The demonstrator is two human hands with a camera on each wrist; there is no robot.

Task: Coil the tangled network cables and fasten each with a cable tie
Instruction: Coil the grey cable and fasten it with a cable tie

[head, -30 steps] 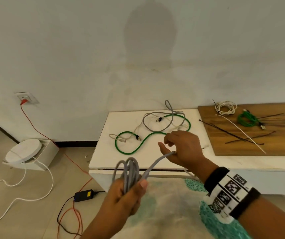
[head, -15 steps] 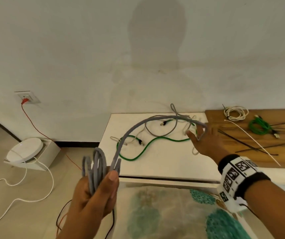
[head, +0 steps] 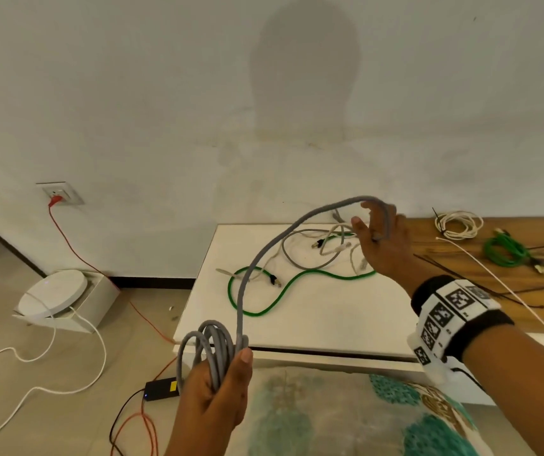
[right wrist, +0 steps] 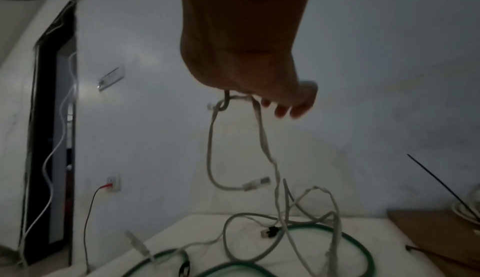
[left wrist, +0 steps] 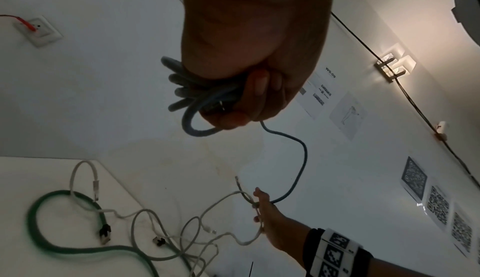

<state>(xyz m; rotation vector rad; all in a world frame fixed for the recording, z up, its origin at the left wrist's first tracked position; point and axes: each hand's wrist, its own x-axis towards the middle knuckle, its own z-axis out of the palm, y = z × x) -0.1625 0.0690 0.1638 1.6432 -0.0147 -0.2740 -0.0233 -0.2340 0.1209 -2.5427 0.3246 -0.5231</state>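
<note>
Moved since a second ago: right hand (head: 384, 245) has swung up and away from the left hand, from low near the table's front edge to high over the tangle, drawing out a long arc of grey cable (head: 264, 255).
Left hand: left hand (head: 216, 393) is clenched round the finished loops of the grey cable, thumb pressed on top, so the turns already made cannot spring apart.
Right hand: fingers are loosely curled with the grey cable draped over and running between them; the light hold looks meant to let the cable slide while its free length is measured out for the next loop.
Snag: in the right wrist view a pale cable (right wrist: 262, 137) hangs knotted round the grey one just under the hand, so the lift also drags part of the tangle upward.
Tangle: green cable (head: 297, 284) and other pale cables lie mixed on the white table (head: 329, 324), not yet coiled.
Finished work: a white coil (head: 458, 223) and a green coil (head: 504, 250) sit on the wooden board (head: 527, 291), well apart from the tangle.
Ties: loose cable ties (head: 494, 278) lie on the board, near the right hand for fastening.
</note>
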